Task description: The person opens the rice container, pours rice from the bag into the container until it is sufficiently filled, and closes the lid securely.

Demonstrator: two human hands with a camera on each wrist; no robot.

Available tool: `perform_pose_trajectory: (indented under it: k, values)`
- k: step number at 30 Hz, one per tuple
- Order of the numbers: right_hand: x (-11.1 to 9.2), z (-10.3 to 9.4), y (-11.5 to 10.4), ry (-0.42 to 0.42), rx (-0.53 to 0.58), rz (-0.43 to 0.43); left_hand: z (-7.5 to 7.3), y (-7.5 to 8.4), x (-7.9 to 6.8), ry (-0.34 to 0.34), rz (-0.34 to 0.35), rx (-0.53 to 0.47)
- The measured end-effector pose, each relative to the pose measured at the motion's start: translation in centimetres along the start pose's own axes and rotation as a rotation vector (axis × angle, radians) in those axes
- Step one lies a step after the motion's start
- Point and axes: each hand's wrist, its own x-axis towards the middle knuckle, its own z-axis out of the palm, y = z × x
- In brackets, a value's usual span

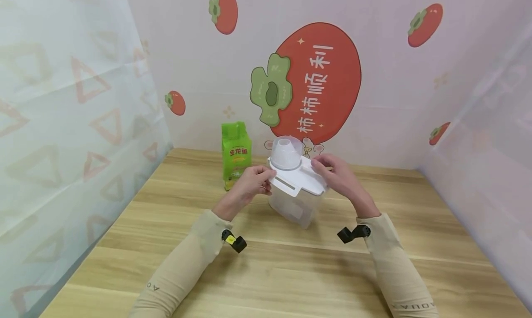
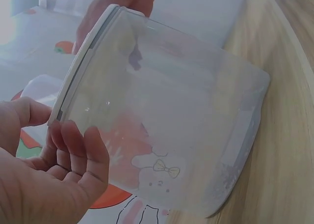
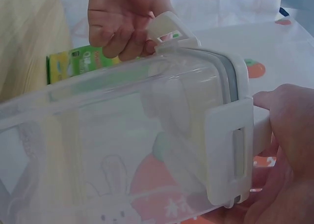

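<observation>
A translucent storage container (image 1: 291, 209) with a white lid (image 1: 312, 181) stands on the table. On the lid sits a clear measuring cup (image 1: 287, 155) over a white dome. My left hand (image 1: 252, 181) pinches the slotted side latch (image 1: 287, 189), which sticks outward from the lid in the right wrist view. My right hand (image 1: 340, 175) grips the lid's far right part, thumb against a raised white piece (image 3: 261, 126). Another slotted latch (image 3: 223, 155) lies flat against the container wall in that view. Some right fingers are hidden behind the lid.
A green packaged bag (image 1: 237, 161) stands upright behind and left of the container. The wooden table (image 1: 266, 272) meets a printed backdrop (image 1: 382, 100) at the back, with hanging sheets (image 1: 62, 124) at the sides. Both wrists wear small black cameras (image 1: 353, 234).
</observation>
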Motion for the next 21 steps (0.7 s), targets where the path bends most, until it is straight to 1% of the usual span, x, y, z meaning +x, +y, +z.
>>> perform_pose_trajectory:
  k: [3,9,14,17,20,21]
  values:
    - [0.0,0.1,0.0,0.005,-0.004,0.001,-0.1,0.0,0.0,0.008,0.011,0.005]
    - [-0.2,0.3,0.0,0.030,-0.014,-0.047,-0.2,0.0,0.2,0.007,0.084,-0.003]
    - [-1.0,0.0,0.6,0.031,0.014,-0.068,0.1,-0.3,0.1,0.024,0.120,0.019]
    - [-1.4,-0.2,1.0,0.021,0.023,-0.067,0.3,-0.6,0.1,0.072,0.148,0.042]
    - [-1.6,-0.2,1.1,0.036,0.024,-0.091,0.6,-0.9,0.1,0.126,0.173,0.056]
    - [-1.7,-0.1,1.0,0.043,0.026,-0.103,0.8,-0.5,-0.2,0.137,0.168,0.065]
